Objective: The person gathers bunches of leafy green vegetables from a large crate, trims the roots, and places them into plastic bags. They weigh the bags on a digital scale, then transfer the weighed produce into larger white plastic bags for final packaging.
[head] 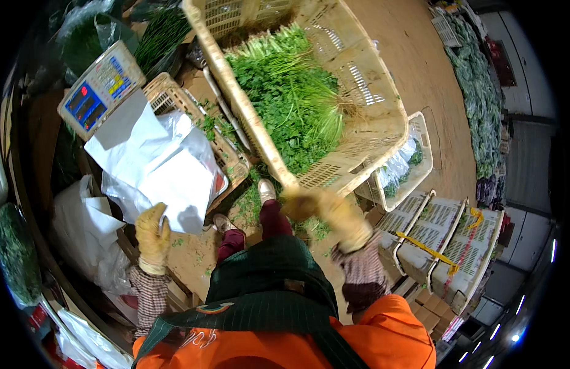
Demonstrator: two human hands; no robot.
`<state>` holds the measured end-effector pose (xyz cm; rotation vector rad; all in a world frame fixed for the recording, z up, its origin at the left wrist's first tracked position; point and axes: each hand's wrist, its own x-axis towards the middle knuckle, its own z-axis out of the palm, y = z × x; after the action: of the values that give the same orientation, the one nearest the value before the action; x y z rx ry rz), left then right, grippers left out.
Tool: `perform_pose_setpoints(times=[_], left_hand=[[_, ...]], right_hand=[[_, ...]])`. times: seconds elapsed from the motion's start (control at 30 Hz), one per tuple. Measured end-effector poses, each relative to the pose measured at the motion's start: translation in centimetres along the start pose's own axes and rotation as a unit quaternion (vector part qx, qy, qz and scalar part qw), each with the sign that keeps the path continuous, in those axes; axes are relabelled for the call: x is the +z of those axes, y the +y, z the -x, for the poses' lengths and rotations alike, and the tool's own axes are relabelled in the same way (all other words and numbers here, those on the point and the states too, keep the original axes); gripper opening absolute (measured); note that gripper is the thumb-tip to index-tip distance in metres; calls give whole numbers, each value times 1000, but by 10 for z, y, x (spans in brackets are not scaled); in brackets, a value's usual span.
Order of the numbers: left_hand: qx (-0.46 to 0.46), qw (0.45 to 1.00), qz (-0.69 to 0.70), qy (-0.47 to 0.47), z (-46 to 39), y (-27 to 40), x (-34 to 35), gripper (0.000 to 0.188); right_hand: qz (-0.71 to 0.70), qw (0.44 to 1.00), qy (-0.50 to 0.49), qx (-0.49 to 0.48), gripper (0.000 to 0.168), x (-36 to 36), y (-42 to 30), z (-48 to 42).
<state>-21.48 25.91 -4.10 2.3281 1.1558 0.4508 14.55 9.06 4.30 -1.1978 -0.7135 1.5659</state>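
Note:
My left hand [152, 233], in a yellowish work glove, is at the lower left edge of a white sheet [174, 184]. Its thumb stands apart from the fingers; whether it grips the sheet is unclear. The sheet and clear plastic [176, 124] lie over a spot beside a digital scale's display unit [101, 90], which is lit. My right hand [335, 212], gloved too, is blurred by motion near the corner of a large cream plastic crate [273, 157]; its grip cannot be made out. Inside the crate lie bunches of leafy green herbs with pale roots [285, 101].
A smaller crate [232, 161] with loose leaves stands under the sheet's right side. Bundled green stalks [162, 37] lie at upper left. Right of the big crate are a white basket [423, 170] with bagged greens and stacked crates [437, 230] with yellow straps. Scraps litter the floor [248, 207].

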Motion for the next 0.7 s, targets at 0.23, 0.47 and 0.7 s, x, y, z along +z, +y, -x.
perform_pose_setpoints(times=[0.23, 0.47, 0.7], left_hand=[[-8, 992, 124, 2, -115, 150, 31, 27], [-117, 990, -21, 75, -212, 193, 138, 71], [-207, 973, -50, 84, -226, 207, 164, 69]], right_hand=[[304, 901, 297, 87, 44, -219, -59, -70], [602, 780, 109, 128, 49, -330, -30, -262], [802, 597, 14, -2, 81, -361, 22, -390]])
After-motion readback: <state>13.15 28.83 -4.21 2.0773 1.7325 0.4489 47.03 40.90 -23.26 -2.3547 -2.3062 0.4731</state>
